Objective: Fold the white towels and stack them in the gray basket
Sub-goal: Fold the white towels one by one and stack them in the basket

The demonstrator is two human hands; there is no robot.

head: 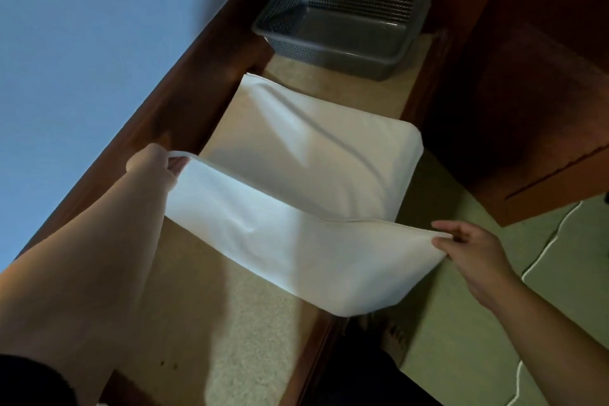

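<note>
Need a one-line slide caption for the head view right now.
Left hand and right hand each pinch a corner of a white towel, lifting its near edge; gray basket sits beyond.

Blue wall, wood furn.

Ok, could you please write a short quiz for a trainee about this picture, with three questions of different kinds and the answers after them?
1. True or false: the gray perforated plastic basket already holds a folded towel.
2. Multiple choice: the thin white cloth towel is held by A) the left hand only, B) the right hand only, C) both hands, one at each near corner.
3. Short answer: where does the basket stand relative to the towel?

Key
1. False; its bottom is bare.
2. C.
3. Beyond the towel's far edge, on the same beige surface, apart from the towel.
</note>
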